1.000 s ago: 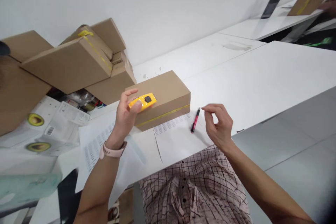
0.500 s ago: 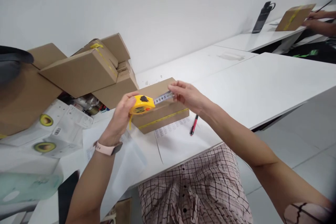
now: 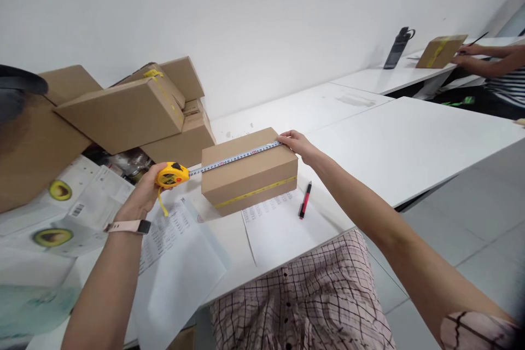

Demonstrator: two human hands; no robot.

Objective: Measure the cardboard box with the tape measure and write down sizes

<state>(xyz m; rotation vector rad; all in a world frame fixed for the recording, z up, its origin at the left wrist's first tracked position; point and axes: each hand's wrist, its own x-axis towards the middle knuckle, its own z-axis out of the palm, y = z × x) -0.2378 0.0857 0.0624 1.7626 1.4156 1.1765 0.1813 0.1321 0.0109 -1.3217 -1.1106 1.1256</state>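
A brown cardboard box (image 3: 250, 169) with a yellow strip along its front side lies on the white table. My left hand (image 3: 143, 188) is closed around a yellow tape measure (image 3: 172, 175), left of the box, with a yellow wrist strap dangling below it. The metal blade (image 3: 233, 157) runs out across the top of the box. At the box's right end my right hand (image 3: 298, 145) pinches the blade's free end against the top edge. Printed sheets (image 3: 279, 229) lie under and in front of the box, and a red and black pen (image 3: 305, 200) rests on them.
Several cardboard boxes (image 3: 123, 112) are piled at the left, above white cartons with avocado pictures (image 3: 61, 191). More papers (image 3: 180, 279) lie at the front left. Far right, a dark bottle (image 3: 397, 50) stands near another person's hands (image 3: 467, 54) and a taped box (image 3: 441, 52).
My left hand has moved left with the tape measure and my right hand slightly right. Much more blade is drawn out, now lying along the box top.
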